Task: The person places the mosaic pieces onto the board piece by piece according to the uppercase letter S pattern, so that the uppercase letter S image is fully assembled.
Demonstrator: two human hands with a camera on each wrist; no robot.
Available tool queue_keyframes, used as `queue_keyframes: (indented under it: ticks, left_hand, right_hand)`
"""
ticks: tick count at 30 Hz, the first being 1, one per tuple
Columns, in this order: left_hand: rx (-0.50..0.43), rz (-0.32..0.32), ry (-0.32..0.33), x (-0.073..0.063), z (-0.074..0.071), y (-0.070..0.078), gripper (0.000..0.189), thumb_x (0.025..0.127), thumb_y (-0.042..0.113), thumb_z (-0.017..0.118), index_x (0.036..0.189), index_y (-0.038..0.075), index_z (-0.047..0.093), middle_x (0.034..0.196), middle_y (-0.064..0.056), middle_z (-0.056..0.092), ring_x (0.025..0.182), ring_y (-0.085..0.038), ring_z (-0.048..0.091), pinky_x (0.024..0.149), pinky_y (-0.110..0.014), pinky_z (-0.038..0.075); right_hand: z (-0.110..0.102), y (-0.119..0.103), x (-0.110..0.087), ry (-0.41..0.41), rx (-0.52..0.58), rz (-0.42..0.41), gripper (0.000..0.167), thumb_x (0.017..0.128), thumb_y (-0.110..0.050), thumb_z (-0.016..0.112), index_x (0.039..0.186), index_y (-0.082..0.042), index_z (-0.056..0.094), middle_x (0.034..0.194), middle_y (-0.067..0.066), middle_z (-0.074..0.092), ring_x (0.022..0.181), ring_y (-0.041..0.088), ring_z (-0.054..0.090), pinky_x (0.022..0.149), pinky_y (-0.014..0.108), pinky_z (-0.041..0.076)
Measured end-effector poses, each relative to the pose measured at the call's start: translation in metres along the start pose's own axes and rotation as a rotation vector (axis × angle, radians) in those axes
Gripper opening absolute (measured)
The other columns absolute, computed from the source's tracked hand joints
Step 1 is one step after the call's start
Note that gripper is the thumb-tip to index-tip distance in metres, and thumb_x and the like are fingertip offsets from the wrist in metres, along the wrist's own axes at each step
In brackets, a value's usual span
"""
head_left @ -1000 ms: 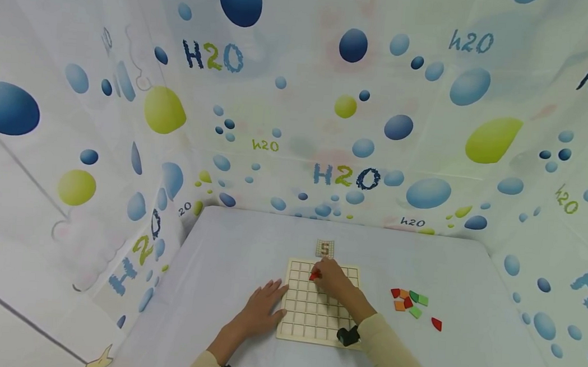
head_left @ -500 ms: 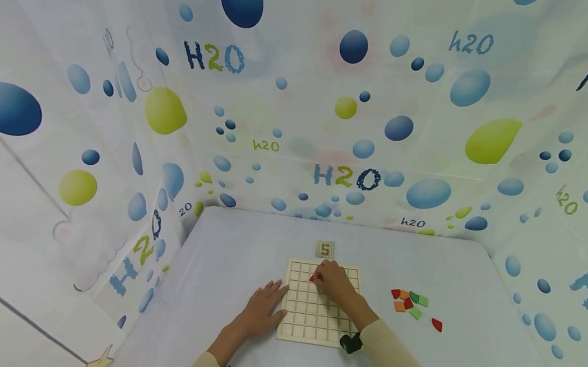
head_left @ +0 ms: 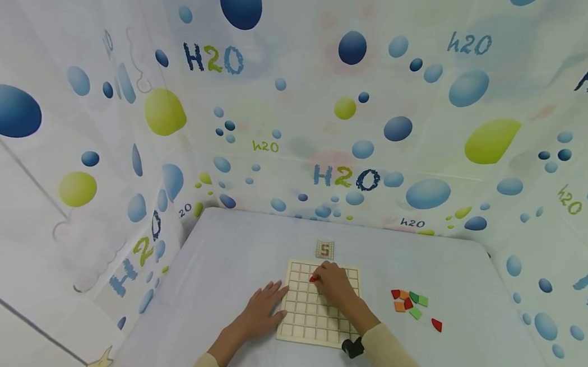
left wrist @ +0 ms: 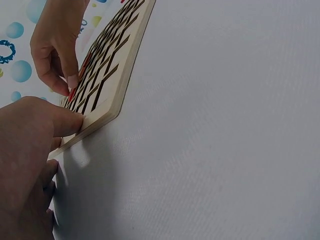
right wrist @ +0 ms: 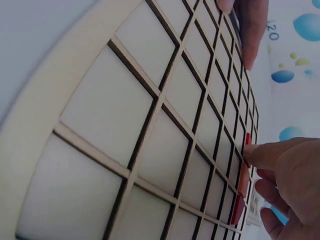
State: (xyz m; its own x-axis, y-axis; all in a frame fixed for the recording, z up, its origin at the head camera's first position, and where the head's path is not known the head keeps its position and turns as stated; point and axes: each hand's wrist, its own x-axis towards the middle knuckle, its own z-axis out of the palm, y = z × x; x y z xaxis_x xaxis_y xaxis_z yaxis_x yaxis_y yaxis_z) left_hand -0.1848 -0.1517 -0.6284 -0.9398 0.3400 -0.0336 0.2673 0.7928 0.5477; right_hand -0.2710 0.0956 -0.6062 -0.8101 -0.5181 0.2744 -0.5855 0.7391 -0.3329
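A wooden grid board (head_left: 306, 322) lies on the white table. My left hand (head_left: 262, 310) rests along its left edge, fingers spread, with the thumb (left wrist: 70, 120) touching the rim in the left wrist view. Near the board's far side, my right hand (head_left: 335, 287) pinches a small red tile (head_left: 312, 280) at a grid square. In the right wrist view that red tile (right wrist: 248, 138) is by the thumb tip. An orange tile (right wrist: 243, 180) and another red tile (right wrist: 237, 210) sit in the grid beside it; the head view hides both behind the right hand.
A small pattern card (head_left: 325, 249) with a figure like a 5 lies beyond the board. To the right is a loose group of red, orange and green tiles (head_left: 400, 306), with one red tile (head_left: 436, 325) apart. A printed curtain (head_left: 298, 116) hangs behind and beside the table.
The right hand stays at the same grid square, its wrist shifting slightly right and down. The left hand and loose tiles have not moved.
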Motion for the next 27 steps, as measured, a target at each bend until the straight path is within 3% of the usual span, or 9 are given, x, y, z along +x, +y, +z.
queue_keyframes:
  ticks: [4, 7, 10, 15, 17, 22, 27]
  left_hand:
    - [-0.005, -0.003, -0.006, -0.001, 0.001, 0.001, 0.063, 0.103, 0.03, 0.063, 0.16, 0.009, 0.045, 0.168, -0.019, 0.037, 0.157, -0.043, 0.03, 0.125, -0.068, 0.023]
    - [-0.003, -0.005, -0.006, -0.002, 0.002, 0.002, 0.064, 0.103, 0.03, 0.063, 0.16, 0.008, 0.044, 0.168, -0.019, 0.037, 0.157, -0.043, 0.03, 0.125, -0.067, 0.023]
    - [0.002, -0.003, -0.002, -0.002, 0.004, 0.001, 0.064, 0.103, 0.029, 0.063, 0.16, 0.008, 0.044, 0.168, -0.019, 0.037, 0.157, -0.043, 0.031, 0.125, -0.067, 0.023]
    - [-0.004, 0.01, -0.001, -0.002, 0.004, 0.0, 0.064, 0.103, 0.029, 0.063, 0.16, 0.007, 0.044, 0.168, -0.021, 0.037, 0.157, -0.044, 0.031, 0.125, -0.068, 0.023]
    - [-0.012, 0.013, 0.0, -0.001, 0.003, 0.0, 0.063, 0.104, 0.029, 0.062, 0.16, 0.007, 0.044, 0.168, -0.021, 0.037, 0.157, -0.045, 0.031, 0.125, -0.068, 0.023]
    - [-0.005, 0.012, -0.003, 0.0, 0.003, -0.002, 0.064, 0.104, 0.03, 0.061, 0.161, 0.009, 0.042, 0.169, -0.02, 0.036, 0.157, -0.044, 0.03, 0.125, -0.068, 0.022]
    - [0.0, 0.016, -0.007, 0.001, 0.003, -0.004, 0.064, 0.104, 0.03, 0.062, 0.161, 0.009, 0.042, 0.168, -0.02, 0.036, 0.157, -0.044, 0.03, 0.125, -0.067, 0.022]
  right_hand:
    - [-0.01, 0.008, -0.009, -0.006, 0.098, 0.056, 0.012, 0.094, -0.009, 0.079, 0.105, -0.008, 0.074, 0.103, 0.008, 0.067, 0.093, 0.028, 0.062, 0.077, 0.049, 0.054]
    - [-0.022, 0.02, -0.017, -0.017, 0.229, 0.176, 0.017, 0.098, -0.009, 0.075, 0.114, -0.005, 0.073, 0.111, 0.012, 0.066, 0.1, 0.031, 0.064, 0.086, 0.055, 0.054]
    - [-0.035, 0.039, -0.027, -0.015, 0.276, 0.29, 0.025, 0.099, -0.01, 0.074, 0.123, -0.003, 0.07, 0.118, 0.014, 0.065, 0.105, 0.032, 0.066, 0.092, 0.055, 0.056]
    - [-0.061, 0.076, -0.053, 0.085, 0.16, 0.378, 0.026, 0.097, -0.011, 0.075, 0.12, -0.001, 0.07, 0.112, 0.02, 0.068, 0.1, 0.037, 0.069, 0.087, 0.057, 0.057]
    - [-0.072, 0.087, -0.066, 0.099, 0.118, 0.461, 0.027, 0.098, -0.013, 0.073, 0.121, 0.001, 0.068, 0.114, 0.023, 0.068, 0.103, 0.04, 0.068, 0.088, 0.062, 0.053]
    - [-0.089, 0.108, -0.089, 0.016, 0.026, 0.681, 0.04, 0.097, -0.024, 0.074, 0.124, 0.005, 0.064, 0.12, 0.031, 0.063, 0.108, 0.048, 0.061, 0.089, 0.067, 0.048]
    - [-0.084, 0.122, -0.101, -0.076, -0.029, 0.716, 0.039, 0.091, -0.029, 0.08, 0.11, 0.003, 0.068, 0.101, 0.023, 0.064, 0.096, 0.043, 0.06, 0.084, 0.064, 0.044]
